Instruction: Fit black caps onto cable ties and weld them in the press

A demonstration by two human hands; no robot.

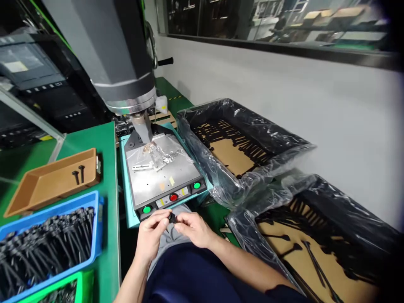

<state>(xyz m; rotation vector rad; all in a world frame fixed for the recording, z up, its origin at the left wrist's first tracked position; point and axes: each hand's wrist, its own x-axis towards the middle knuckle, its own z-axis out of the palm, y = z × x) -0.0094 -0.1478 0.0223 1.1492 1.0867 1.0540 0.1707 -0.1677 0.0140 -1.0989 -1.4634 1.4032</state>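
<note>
Close to my lap, in front of the machine's buttons, both hands meet at a small black plastic part (172, 217). My left hand (152, 230) pinches it from one side with thumb and fingertips. From the other side, the fingers of my right hand (193, 228) close on it too. Much of the part is hidden by the fingers, so its full shape does not show. Just beyond stands a press machine (148, 183) with two green buttons, a red one between them and a metal horn (142, 127) above. Plastic film covers the fixture (154, 158) under the horn.
On the green table at left are a brown tray (59, 189) with two black parts, a blue bin (97, 227) full of long black parts, and a green bin (88, 282). Two plastic-lined boxes (227, 185) (246, 229) at right hold black parts on cardboard.
</note>
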